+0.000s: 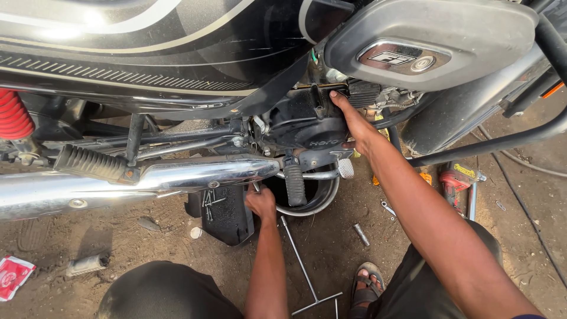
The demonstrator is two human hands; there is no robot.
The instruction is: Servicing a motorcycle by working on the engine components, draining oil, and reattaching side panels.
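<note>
I squat beside a black motorcycle. My right hand (353, 121) lies spread on the black engine side cover (304, 124), fingertips at its upper edge. My left hand (260, 204) reaches under the engine, closed around something small and hidden just below the chrome exhaust pipe (147, 177). A round drain pan (313, 198) sits on the ground beneath the engine, right of that hand. The kick lever (294, 183) hangs in front of the pan.
A long T-handle wrench (304, 269) lies on the dirt between my knees. A black panel (227, 215) holding loose bolts leans under the exhaust. A socket (361, 234), a small spanner (387, 207), a red tool (453, 183) and a red wrapper (13, 276) lie around.
</note>
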